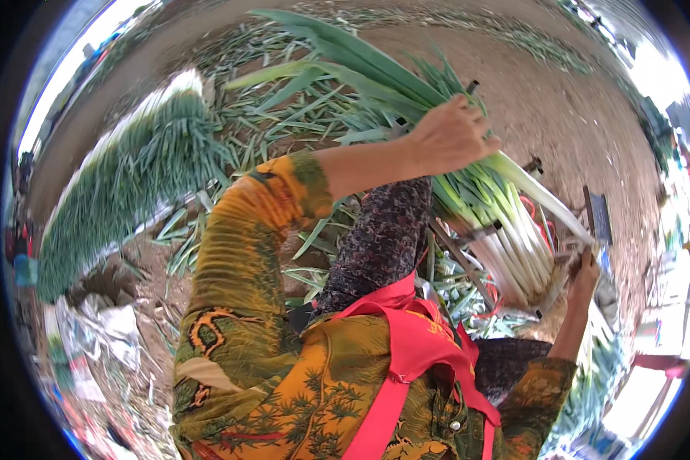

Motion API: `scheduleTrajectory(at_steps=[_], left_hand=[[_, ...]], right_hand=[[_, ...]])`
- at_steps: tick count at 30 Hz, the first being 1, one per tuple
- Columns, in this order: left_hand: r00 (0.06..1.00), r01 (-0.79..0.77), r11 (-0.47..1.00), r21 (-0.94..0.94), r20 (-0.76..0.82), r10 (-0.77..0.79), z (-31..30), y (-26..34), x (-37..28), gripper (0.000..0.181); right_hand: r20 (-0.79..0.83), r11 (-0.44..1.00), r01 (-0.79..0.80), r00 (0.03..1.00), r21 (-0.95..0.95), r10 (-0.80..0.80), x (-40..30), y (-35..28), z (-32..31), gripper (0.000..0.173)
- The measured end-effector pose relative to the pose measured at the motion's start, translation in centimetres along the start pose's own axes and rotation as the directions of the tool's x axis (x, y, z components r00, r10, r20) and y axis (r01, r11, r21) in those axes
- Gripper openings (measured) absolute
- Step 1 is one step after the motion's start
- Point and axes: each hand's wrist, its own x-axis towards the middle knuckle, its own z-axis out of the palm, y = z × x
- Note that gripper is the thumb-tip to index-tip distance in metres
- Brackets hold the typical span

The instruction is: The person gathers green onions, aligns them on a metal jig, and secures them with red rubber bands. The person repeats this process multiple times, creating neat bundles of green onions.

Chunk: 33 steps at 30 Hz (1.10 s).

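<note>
One long green onion (pixel 543 194) slants across in front of me, its broad leaves up and left and its white root end down and right. My left hand (pixel 453 138) is closed around it where the leaves meet the pale shaft. At the root end, the fingers of my right hand (pixel 584 270) pinch the tip; the exact contact is small and partly hidden. Beneath the stalk, a bundle of green onions (pixel 509 238) with white shafts lies in a metal frame (pixel 459 246). My left hand and forearm cover part of its leaves.
A long stacked row of green onions (pixel 144 152) stands at left. Cut leaves (pixel 287 118) litter the dirt ground (pixel 558 109). A dark metal plate (pixel 599 217) rises beside the frame. More onions (pixel 595 368) lie at lower right, and white plastic sheeting (pixel 106 328) at lower left.
</note>
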Motion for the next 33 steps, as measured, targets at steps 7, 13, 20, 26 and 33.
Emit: scheduleTrajectory(at_steps=[7, 13, 20, 26, 33], left_hand=[[0.998, -0.057, 0.998, -0.031, -0.042, 0.056, 0.9, 1.4, 1.5, 0.013], [0.984, 0.178, 0.979, -0.095, 0.039, -0.175, 0.8, -1.7, 4.2, 0.021], [0.907, 0.313, 0.830, -0.461, -0.113, -0.405, -5.8, 0.5, 15.0, 0.025], [0.854, 0.233, 0.572, -0.787, -0.116, -0.507, -13.2, 1.4, 18.9, 0.034], [0.701, 0.201, 0.431, -0.880, -0.178, -0.691, -13.7, -1.4, 22.1, 0.033]], right_hand=[[-0.064, 0.565, 0.179, 0.922, -0.805, -0.383, 5.4, 6.2, -12.8, 0.016], [0.419, 0.717, 0.173, 0.890, -0.675, 0.179, -4.3, -1.4, -4.7, 0.043], [0.507, 0.857, 0.505, 0.769, -0.106, -0.390, -8.6, -13.0, 18.5, 0.032], [0.160, 0.821, 0.545, 0.807, 0.172, -0.569, -6.5, -17.7, 26.9, 0.035], [0.105, 0.774, 0.621, 0.768, 0.121, -0.632, -7.8, -20.8, 23.7, 0.025]])
